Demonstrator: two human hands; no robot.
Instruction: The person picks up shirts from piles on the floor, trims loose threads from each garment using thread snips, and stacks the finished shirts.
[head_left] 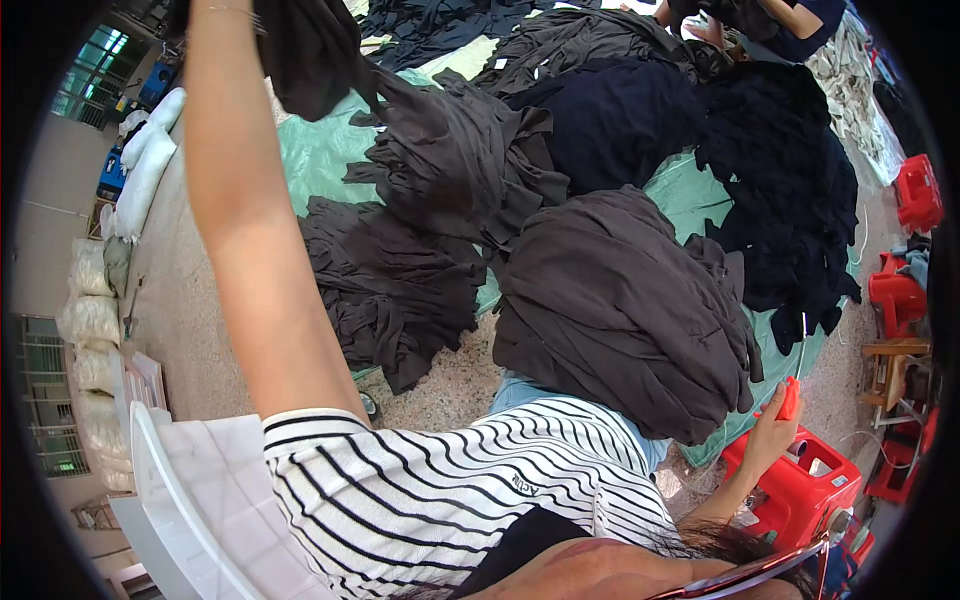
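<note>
My left arm [245, 220] reaches up to the far left. Its hand lies beyond the top edge, so its fingers are hidden. Dark brown-grey cloth [315, 60] hangs beside the wrist and trails toward a grey cloth heap [450, 150]. At the right, my right hand [772, 430] is closed around a red-handled tool [790, 398] whose thin metal shaft points away from me; its exact kind is unclear. A large mound of dark grey cloth [620, 300] rests over my lap, just left of that hand.
Dark brown cloth [390, 290] and navy cloth piles [780, 190] lie on green sheeting [325, 155]. Red plastic stools [830, 490] stand to the right. Another person [800, 25] handles dark cloth at the far right. White sacks [150, 165] line the left.
</note>
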